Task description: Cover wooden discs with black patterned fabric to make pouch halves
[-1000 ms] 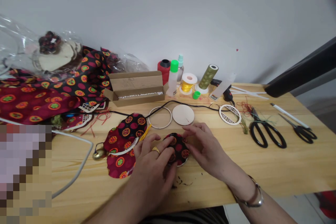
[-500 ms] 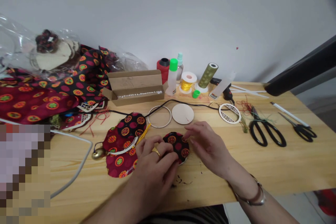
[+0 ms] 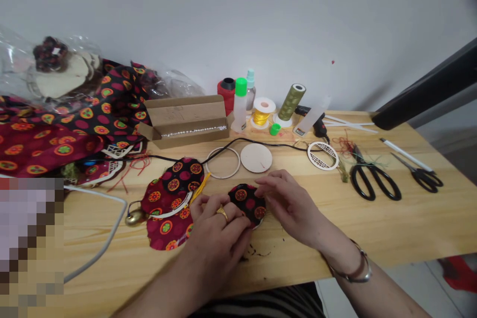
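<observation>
A small round disc covered in black floral fabric (image 3: 248,203) lies on the wooden table in front of me. My left hand (image 3: 219,228), with a gold ring, rests over its left side; the bent fingers hold it down and hide that edge. At its upper right edge, the outstretched fingertips of my right hand (image 3: 290,208) touch or nearly touch the fabric. Left of my hands are a maroon and black fabric-covered piece (image 3: 173,186) and a loose maroon fabric circle (image 3: 167,231). A bare pale disc (image 3: 256,158) and a thin ring (image 3: 222,163) lie behind.
An open cardboard box (image 3: 186,121), a green-capped bottle (image 3: 240,109), a yellow thread spool (image 3: 262,113) and an olive thread cone (image 3: 292,102) stand along the wall. Black-handled scissors (image 3: 376,181) lie at right. A black cable (image 3: 242,140) crosses the table. Patterned cloth (image 3: 112,94) heaps at left.
The view has shifted slightly, so the things on the table appear a little further left and higher. Both hands stay at the fabric-covered disc with nearly the same pose.
</observation>
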Demonstrator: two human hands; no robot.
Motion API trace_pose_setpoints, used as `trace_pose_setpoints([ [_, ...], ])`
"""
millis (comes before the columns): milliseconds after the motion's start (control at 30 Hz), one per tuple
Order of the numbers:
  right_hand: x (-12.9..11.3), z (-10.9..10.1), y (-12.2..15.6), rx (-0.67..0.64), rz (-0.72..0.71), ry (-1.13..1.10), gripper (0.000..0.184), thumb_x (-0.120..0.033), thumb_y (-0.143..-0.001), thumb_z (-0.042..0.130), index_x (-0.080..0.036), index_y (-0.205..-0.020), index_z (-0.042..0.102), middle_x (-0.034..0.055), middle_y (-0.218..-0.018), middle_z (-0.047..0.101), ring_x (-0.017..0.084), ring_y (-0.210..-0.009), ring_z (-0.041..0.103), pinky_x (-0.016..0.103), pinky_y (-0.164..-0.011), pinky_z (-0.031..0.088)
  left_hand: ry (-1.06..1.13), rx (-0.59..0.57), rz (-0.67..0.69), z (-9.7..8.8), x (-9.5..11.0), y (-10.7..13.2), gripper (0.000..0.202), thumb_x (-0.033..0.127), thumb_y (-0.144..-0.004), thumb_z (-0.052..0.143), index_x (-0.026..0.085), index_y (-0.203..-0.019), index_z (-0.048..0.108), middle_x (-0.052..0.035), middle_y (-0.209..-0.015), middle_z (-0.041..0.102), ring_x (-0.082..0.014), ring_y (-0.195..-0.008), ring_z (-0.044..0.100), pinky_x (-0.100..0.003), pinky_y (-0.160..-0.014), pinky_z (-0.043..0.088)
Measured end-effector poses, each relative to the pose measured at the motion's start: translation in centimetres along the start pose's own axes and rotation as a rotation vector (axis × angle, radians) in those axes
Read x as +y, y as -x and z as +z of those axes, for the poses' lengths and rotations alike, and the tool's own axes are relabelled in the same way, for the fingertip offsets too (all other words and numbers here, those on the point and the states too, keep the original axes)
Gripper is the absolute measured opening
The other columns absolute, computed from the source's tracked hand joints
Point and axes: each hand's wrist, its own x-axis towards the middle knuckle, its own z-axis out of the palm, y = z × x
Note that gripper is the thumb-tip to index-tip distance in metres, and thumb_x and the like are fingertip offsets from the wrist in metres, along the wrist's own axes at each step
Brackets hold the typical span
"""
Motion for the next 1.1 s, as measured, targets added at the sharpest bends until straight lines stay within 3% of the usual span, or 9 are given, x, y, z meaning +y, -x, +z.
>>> trace_pose_setpoints([
  [800, 0.01, 0.02, 0.08, -0.038, 0.046, 0.043, 0.040, -0.007, -0.091, 0.041, -0.026, -0.125, 0.051, 0.0079, -0.106, 0.057, 0.020, -0.102, 0.054, 0.042, -0.090, 0.051, -0.057, 0.041, 0.063, 0.21, -0.21, 0.00, 0.014, 0.021, -0.084, 0.059, 0.023, -0.073, 0.067, 0.0016, -0.063, 0.066, -0.0202, -0.076, 0.054, -0.042, -0.079, 0.028],
  [967, 0.10, 0.03, 0.10, -0.015, 0.032, 0.046, 0.040, -0.007, -0.090, 0.043, -0.027, -0.124, 0.051, 0.0078, -0.105, 0.058, 0.020, -0.100, 0.055, 0.043, -0.088, 0.052, -0.137, -0.039, 0.086, 0.06, -0.09, -0.03, 0.016, 0.019, -0.085, 0.057, 0.023, -0.073, 0.066, 0.0020, -0.063, 0.065, -0.0183, -0.074, 0.056, -0.041, -0.079, 0.029],
  [1100, 0.19, 0.03, 0.06, -0.021, 0.021, 0.050, 0.040, -0.006, -0.090, 0.042, -0.026, -0.124, 0.050, 0.0078, -0.104, 0.057, 0.020, -0.100, 0.055, 0.043, -0.088, 0.052, -0.180, -0.032, 0.099, 0.22, -0.11, 0.03, 0.018, 0.016, -0.085, 0.056, 0.021, -0.070, 0.065, 0.0012, -0.063, 0.065, -0.0187, -0.075, 0.057, -0.041, -0.079, 0.029],
])
